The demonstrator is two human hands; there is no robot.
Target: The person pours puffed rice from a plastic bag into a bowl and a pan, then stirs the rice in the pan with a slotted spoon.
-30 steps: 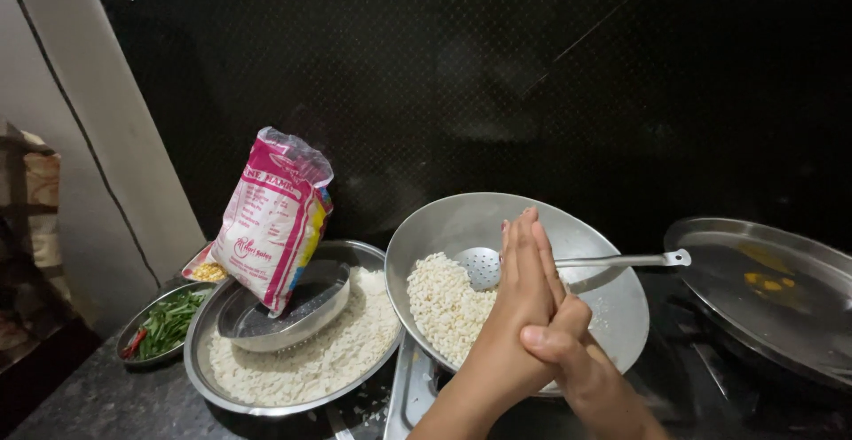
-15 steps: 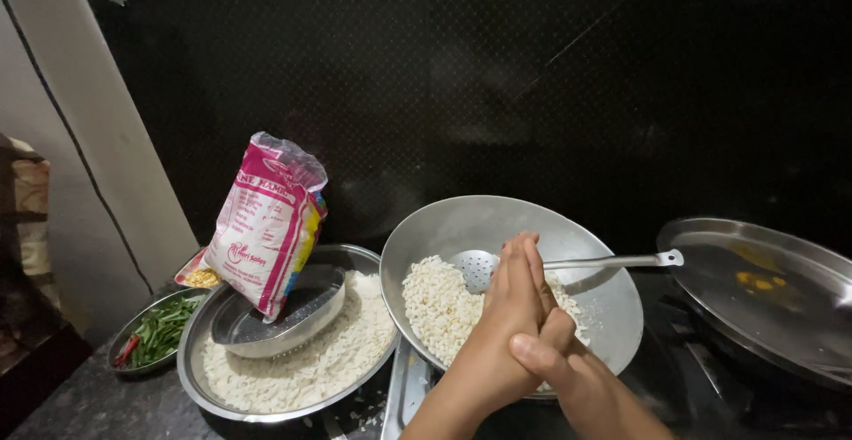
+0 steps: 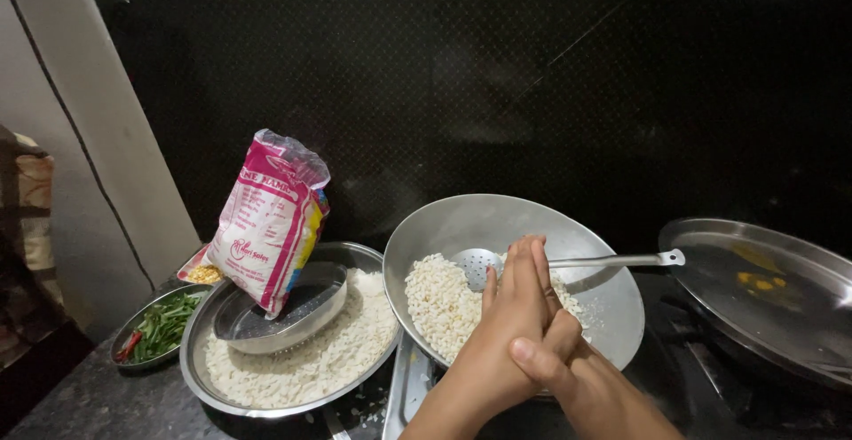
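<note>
Right now both hands sit low centre of frame, pressed together palm to palm, fingers straight and pointing up-left. Left hand (image 3: 501, 329) is in front w/ its back to the camera; right hand (image 3: 559, 351) lies behind it, thumb hooked over the left's base. Nothing visible between the palms, so can't tell if they hold anything.

Directly under & behind the fingertips: a tilted steel pan (image 3: 515, 271), centre frame, w/ a heap of white puffed rice (image 3: 444, 302) in its lower left part. A perforated steel ladle (image 3: 568, 263) rests in the pan, its round head just left of the fingertips, handle running right past the rim. Hands hover over the pan; whether they touch the rice isn't clear.

Left of the pan, touching or nearly so: a wide steel plate (image 3: 200, 378) full of more white puffed rice, w/ a smaller steel bowl (image 3: 284, 311) sitting on the rice. A pink & white plastic bag (image 3: 271, 218) stands leaning in that bowl, top open.

Far lower left: small steel dish of chopped greens (image 3: 160, 329) w/ a bit of red. Right edge: big flat steel lid (image 3: 763, 294) w/ yellow smears. Dark speckled desk (image 3: 80, 404) below, black wall behind.
</note>
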